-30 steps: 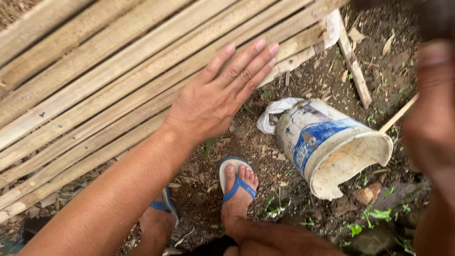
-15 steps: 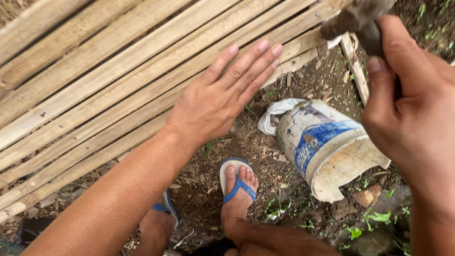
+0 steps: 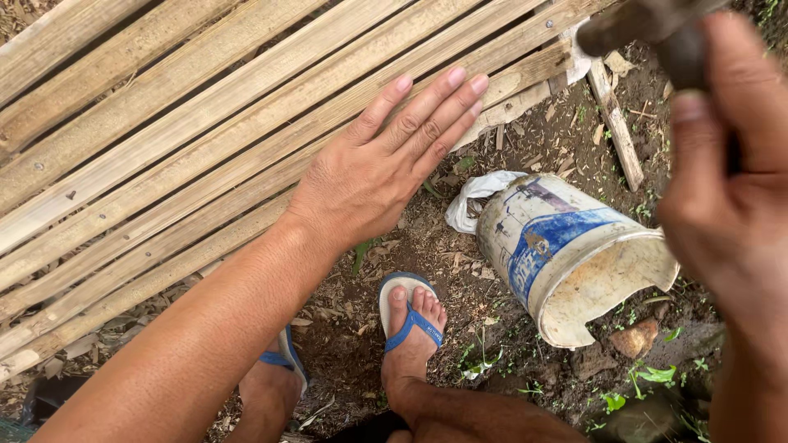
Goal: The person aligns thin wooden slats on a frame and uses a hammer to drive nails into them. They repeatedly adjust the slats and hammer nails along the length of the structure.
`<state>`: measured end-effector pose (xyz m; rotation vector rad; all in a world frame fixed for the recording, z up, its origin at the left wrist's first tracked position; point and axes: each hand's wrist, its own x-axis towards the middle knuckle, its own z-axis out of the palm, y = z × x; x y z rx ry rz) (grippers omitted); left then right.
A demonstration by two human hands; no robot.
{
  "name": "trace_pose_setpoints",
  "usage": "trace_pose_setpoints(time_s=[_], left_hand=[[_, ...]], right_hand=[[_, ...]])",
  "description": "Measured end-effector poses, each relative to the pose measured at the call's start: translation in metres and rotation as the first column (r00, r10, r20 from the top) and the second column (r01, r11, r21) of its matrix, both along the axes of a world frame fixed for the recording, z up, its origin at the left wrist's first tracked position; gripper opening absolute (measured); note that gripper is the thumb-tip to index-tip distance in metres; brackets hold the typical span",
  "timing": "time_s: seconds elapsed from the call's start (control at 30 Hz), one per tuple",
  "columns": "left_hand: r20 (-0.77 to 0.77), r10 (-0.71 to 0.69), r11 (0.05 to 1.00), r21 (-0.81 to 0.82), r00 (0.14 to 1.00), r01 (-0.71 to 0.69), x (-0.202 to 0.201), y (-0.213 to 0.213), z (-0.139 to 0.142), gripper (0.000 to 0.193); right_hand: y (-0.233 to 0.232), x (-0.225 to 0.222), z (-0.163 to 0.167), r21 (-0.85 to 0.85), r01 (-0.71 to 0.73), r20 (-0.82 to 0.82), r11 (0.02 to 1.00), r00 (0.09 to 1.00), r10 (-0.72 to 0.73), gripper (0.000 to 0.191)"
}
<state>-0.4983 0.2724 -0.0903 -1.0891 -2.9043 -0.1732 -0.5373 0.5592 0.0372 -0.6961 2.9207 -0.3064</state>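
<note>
Near the camera now, right hand [image 3: 730,189] gripping hammer [image 3: 648,25]; left hand [image 3: 386,164] unmoved.

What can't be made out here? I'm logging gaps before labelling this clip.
Head view:
- Tool in the right hand: blurred, its top cut off by the upper edge.
- Slats under the left hand: hidden by the palm.
- Bucket interior: faces away from the camera.
</note>
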Motion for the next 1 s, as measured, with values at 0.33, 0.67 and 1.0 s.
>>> trace_pose_setpoints(time_s=[0.33, 0.67, 1.0], left_hand=[[0.022, -0.016, 0.999, -0.028, 1.000, 0.017, -0.002, 0.002, 0.003, 0.076], [0.019, -0.018, 1.000, -0.010, 1.000, 0.018, 0.000, 0.001, 0.001, 0.073], [0.011, -0.021, 1.000, 0.003, 1.000, 0.021, -0.001, 0.000, 0.003, 0.071]], right_hand=[[-0.002, -0.002, 0.001, 0.033, -0.017, 0.012, 0.999, 1.000, 0.017, 0.032], [-0.003, -0.008, -0.004, 0.046, -0.024, 0.003, 0.999, 1.000, 0.024, 0.032], [0.028, 0.012, -0.035, -0.065, -0.042, 0.005, 0.997, 0.999, 0.042, 0.033]])
